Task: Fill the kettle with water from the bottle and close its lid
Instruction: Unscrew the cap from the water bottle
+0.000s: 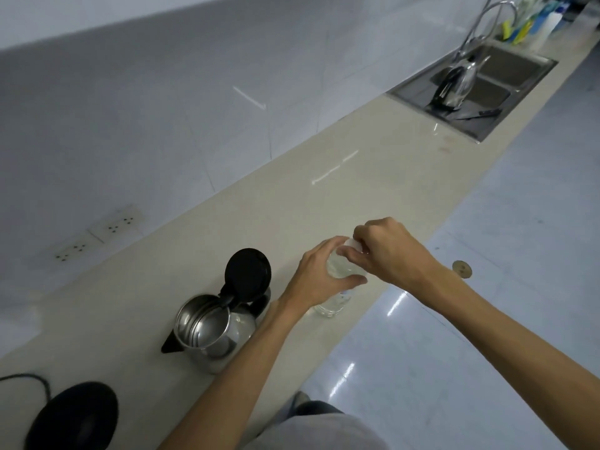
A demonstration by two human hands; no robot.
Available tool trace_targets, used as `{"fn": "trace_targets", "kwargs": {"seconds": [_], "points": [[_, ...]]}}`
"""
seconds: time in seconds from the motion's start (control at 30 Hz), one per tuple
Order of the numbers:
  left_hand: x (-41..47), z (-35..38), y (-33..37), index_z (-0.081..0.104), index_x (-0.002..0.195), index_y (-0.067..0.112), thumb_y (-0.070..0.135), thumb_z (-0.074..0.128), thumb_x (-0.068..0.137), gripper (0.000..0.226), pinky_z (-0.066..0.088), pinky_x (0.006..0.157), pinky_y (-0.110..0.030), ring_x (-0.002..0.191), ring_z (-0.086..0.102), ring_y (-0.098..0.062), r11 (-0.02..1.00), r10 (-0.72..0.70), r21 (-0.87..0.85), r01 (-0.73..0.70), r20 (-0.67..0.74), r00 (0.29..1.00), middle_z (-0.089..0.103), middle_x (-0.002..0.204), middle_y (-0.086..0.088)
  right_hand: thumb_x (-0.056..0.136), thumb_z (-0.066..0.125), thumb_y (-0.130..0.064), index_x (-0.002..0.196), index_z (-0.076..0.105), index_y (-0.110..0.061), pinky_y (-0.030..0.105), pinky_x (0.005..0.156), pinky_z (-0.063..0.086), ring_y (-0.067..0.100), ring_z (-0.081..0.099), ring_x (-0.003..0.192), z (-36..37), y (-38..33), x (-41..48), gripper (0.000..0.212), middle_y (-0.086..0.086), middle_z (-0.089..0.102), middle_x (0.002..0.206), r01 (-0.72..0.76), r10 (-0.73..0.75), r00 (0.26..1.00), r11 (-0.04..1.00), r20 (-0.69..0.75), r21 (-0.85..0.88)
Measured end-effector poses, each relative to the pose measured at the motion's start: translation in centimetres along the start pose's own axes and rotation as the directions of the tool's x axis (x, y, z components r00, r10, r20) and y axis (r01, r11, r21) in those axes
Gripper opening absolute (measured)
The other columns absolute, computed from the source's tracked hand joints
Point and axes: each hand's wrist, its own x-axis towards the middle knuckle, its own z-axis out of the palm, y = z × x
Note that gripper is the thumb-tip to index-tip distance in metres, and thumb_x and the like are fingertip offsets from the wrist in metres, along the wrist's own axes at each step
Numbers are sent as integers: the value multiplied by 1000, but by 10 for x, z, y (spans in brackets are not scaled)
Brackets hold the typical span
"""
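A steel kettle [212, 326] stands on the beige counter [324, 190] with its black lid [248, 272] hinged open and upright. Just right of it stands a clear plastic water bottle [334, 302]. My left hand [319, 271] wraps around the bottle's upper body. My right hand [386, 251] pinches the white cap [352, 245] at the bottle's top. The bottle's neck is mostly hidden by my fingers.
The kettle's black base [73, 417] with its cord sits at the counter's near left. Wall sockets [97, 233] are behind the kettle. A steel sink [480, 89] with a second kettle and a tap lies far right. The counter's front edge runs close to the bottle.
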Motion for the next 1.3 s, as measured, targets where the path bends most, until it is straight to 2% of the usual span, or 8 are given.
{"fn": "trace_targets", "kwargs": {"seconds": [0.27, 0.37, 0.47, 0.63, 0.8, 1.03, 1.2, 1.3], "points": [[0, -2, 1, 65, 131, 29, 35, 96, 71, 67, 50, 96, -18, 112, 62, 7, 999, 2, -46, -2, -1, 1000, 68, 118, 24, 94, 67, -12, 123, 70, -13, 39, 77, 54, 29, 62, 95, -27, 14, 12, 29, 9, 60, 111, 312, -329, 901, 944, 282, 104], [0, -1, 2, 65, 132, 29, 34, 97, 71, 70, 52, 94, -21, 110, 66, -1, 998, 7, -55, -8, -24, 1000, 70, 119, 20, 85, 67, -57, 126, 67, -13, 41, 74, 56, 27, 66, 85, -30, 11, 11, 60, 8, 64, 102, 164, -179, 955, 983, 235, 81], [2, 1, 2, 65, 129, 28, 33, 97, 70, 67, 52, 96, -25, 109, 67, -6, 998, 18, -61, -21, -39, 999, 72, 117, 16, 81, 41, -82, 84, 64, -7, 35, 54, 46, 33, 59, 63, -21, 5, 9, 79, 6, 58, 70, 76, -59, 992, 985, 112, -152], [3, 0, -2, 67, 124, 29, 35, 97, 69, 63, 51, 97, -26, 107, 66, -4, 997, 14, -72, -16, -33, 999, 72, 108, 18, 98, 57, -46, 68, 41, -8, 36, 52, 34, 37, 44, 56, -10, -2, 11, 51, 3, 36, 60, 92, -80, 992, 989, 99, -119], [5, -1, -2, 66, 130, 29, 37, 97, 70, 68, 53, 99, -27, 112, 66, -4, 994, 7, -105, -9, -17, 1000, 73, 117, 17, 97, 64, -29, 110, 73, -11, 40, 66, 52, 35, 63, 74, -22, 6, 17, 24, 9, 58, 93, 213, -204, 953, 977, 225, -19], [3, 1, -3, 65, 132, 29, 34, 97, 70, 70, 52, 96, -24, 111, 64, -2, 994, 2, -110, -5, -27, 1000, 70, 117, 20, 79, 72, 18, 113, 78, -16, 24, 73, 58, 18, 68, 91, -26, 32, 16, 49, 4, 71, 115, 377, -413, 897, 900, 157, 217], [2, 2, -6, 63, 138, 26, 36, 100, 67, 81, 47, 110, -26, 124, 61, -1, 995, 17, -99, -21, -46, 999, 66, 132, 21, 80, 81, 1, 114, 78, -12, 16, 80, 55, 10, 69, 81, -8, 68, 3, 36, 2, 71, 108, 184, -190, 982, 933, -8, 309], [3, 3, -7, 63, 140, 24, 37, 100, 67, 83, 45, 115, -32, 130, 60, -5, 996, 20, -90, -24, -48, 999, 65, 136, 18, 78, 85, -9, 115, 75, -10, 29, 80, 58, 16, 68, 74, 50, 98, -6, 38, 7, 71, 99, -110, 83, 990, 961, 112, 255]]}}
